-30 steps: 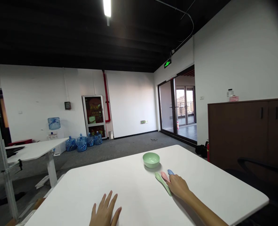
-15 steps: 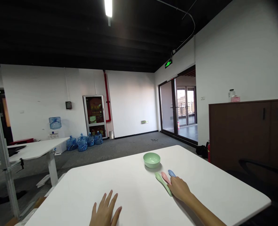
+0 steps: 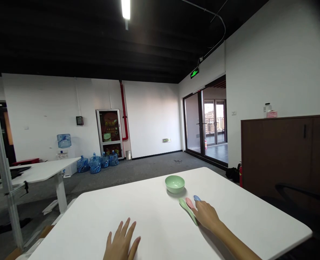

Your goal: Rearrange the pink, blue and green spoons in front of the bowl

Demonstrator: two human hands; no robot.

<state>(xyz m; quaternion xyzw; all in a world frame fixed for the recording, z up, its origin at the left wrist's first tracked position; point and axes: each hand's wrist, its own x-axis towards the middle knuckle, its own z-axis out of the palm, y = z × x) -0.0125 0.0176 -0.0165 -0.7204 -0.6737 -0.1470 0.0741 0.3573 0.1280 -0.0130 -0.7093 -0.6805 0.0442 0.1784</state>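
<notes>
My right hand (image 3: 206,215) lies on the handle ends of three plastic spoons, with no visible grip. The spoons sit side by side: a green spoon (image 3: 187,210), a pink spoon (image 3: 189,202) and a blue spoon (image 3: 197,198). The hand hides their handles, apart from most of the green one. Just beyond their bowls stands a pale green bowl (image 3: 174,183) on the white table (image 3: 149,213). My left hand (image 3: 121,240) rests at the table's near edge, fingers spread, touching nothing but the tabletop.
A dark wooden cabinet (image 3: 281,155) stands to the right, with a black chair back (image 3: 297,191) near it. A white desk (image 3: 38,171) and an aluminium post (image 3: 3,162) stand to the left. Blue water jugs (image 3: 95,164) line the far wall.
The view has drifted slightly, so the room sits a little further right in the frame. My hands, the spoons and the bowl show no visible movement on the table.
</notes>
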